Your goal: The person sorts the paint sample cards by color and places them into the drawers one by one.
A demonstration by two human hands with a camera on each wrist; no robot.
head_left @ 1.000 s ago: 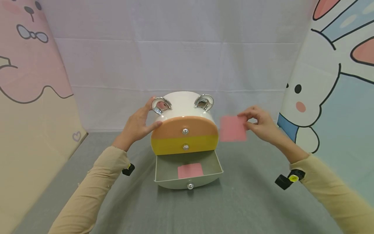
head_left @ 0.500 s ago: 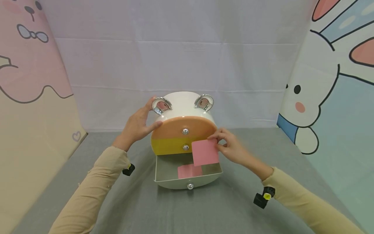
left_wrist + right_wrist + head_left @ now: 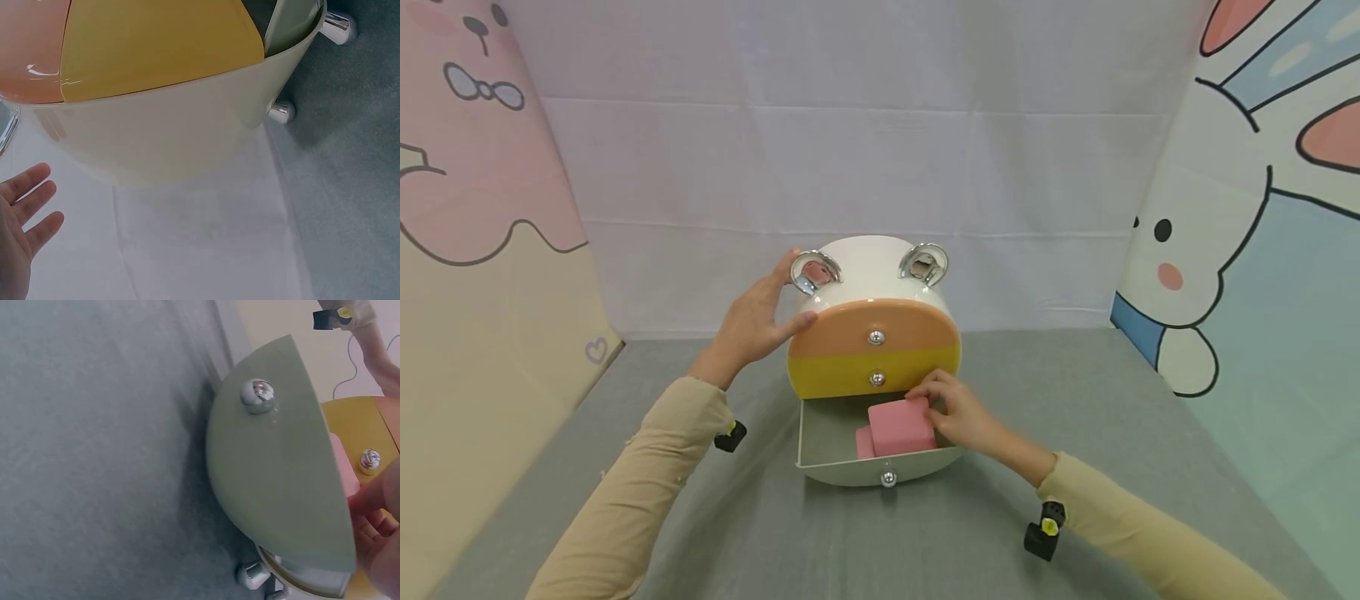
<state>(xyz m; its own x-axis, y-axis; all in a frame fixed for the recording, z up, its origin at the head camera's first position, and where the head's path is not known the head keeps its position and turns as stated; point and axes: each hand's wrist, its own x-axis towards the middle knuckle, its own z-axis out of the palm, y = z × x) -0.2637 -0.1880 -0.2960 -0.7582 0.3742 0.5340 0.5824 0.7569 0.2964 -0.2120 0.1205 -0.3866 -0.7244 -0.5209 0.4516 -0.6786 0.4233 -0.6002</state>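
Note:
A small cabinet [image 3: 872,271] has a white body, two chrome ears and orange, yellow and grey-green drawer fronts. Its lowest drawer [image 3: 823,446] is pulled out. My right hand [image 3: 962,417] pinches a pink paper square [image 3: 901,427] by its right edge, low inside that drawer. Under it, mostly covered, lies another pink paper square [image 3: 864,443]. My left hand [image 3: 748,325] rests at the cabinet's upper left, thumb on the orange front's edge, other fingers behind the left ear. The left wrist view shows the left fingers [image 3: 44,230] extended beside the white body.
The cabinet stands on a grey cloth-covered table [image 3: 865,550] on short chrome feet [image 3: 253,575]. A white cloth backdrop [image 3: 865,150] hangs behind. Printed cartoon panels stand at the left [image 3: 482,333] and right [image 3: 1262,333].
My right hand has carried the pink paper square leftward and down from beside the cabinet into the drawer, over the other square. My left hand has stayed in place.

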